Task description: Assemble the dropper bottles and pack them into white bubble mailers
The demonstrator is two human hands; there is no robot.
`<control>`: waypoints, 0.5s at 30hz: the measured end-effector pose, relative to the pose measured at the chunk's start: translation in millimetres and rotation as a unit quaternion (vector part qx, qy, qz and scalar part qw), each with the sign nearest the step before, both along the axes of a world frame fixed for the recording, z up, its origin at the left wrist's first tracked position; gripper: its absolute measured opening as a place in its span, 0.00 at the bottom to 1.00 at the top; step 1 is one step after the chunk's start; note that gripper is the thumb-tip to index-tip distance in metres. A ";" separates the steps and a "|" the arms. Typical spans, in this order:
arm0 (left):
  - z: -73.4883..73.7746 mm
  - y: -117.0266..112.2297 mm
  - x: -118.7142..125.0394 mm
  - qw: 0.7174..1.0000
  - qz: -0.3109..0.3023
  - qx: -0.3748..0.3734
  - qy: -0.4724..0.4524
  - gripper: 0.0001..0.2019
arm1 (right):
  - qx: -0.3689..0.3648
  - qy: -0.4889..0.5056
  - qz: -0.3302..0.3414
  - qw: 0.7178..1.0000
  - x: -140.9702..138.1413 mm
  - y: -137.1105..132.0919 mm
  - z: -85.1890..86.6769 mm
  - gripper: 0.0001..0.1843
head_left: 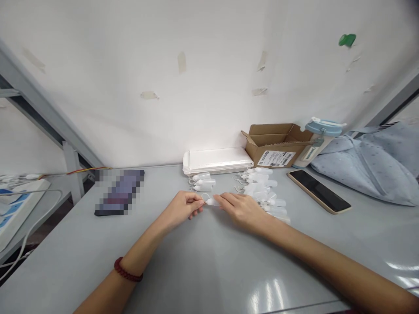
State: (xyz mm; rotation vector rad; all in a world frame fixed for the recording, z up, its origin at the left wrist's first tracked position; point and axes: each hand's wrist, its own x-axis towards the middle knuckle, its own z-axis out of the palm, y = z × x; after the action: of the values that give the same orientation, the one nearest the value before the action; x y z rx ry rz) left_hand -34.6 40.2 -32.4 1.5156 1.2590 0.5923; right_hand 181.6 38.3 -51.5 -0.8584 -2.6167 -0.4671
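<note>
In the middle of the table, my right hand (240,209) is closed around a small white squeeze bottle (212,202) lying nearly flat, its nozzle pointing left. My left hand (187,205) is pinched at the nozzle end; a thin orange-brown piece shows between its fingertips and the nozzle, too small to make out. A thin white loop arches just above the nozzle. Behind my hands lie a few similar small bottles (204,182). Several more bottles (262,187) are heaped beyond and beside my right hand, partly hidden by it.
Along the wall are a stack of flat white boxes (219,160), an open cardboard box (278,148), a blue-lidded cup (316,144) and a pale blue cloth bag (376,161). One phone (319,191) lies right; a pixelated dark object (121,192) lies left. A power strip (19,209) stands far left.
</note>
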 end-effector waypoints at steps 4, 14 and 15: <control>-1.0 8.0 -11.0 0.997 0.041 0.039 0.042 0.17 | 0.002 -0.003 -0.054 0.999 22.6 7.2 14.8 0.16; 0.9 7.2 -9.9 0.968 0.090 0.131 0.196 0.14 | -0.086 -0.060 -0.115 0.988 50.9 14.8 18.4 0.23; 1.6 6.1 -8.7 0.965 0.094 0.133 0.204 0.13 | -0.098 -0.063 -0.117 0.986 49.7 13.9 19.1 0.22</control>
State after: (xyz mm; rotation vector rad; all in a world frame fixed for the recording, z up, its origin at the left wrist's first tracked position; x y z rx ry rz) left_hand -43.3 46.3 -30.9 1.8158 1.7068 0.6105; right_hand 231.3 52.2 -32.4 -1.2474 -2.7236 -0.3368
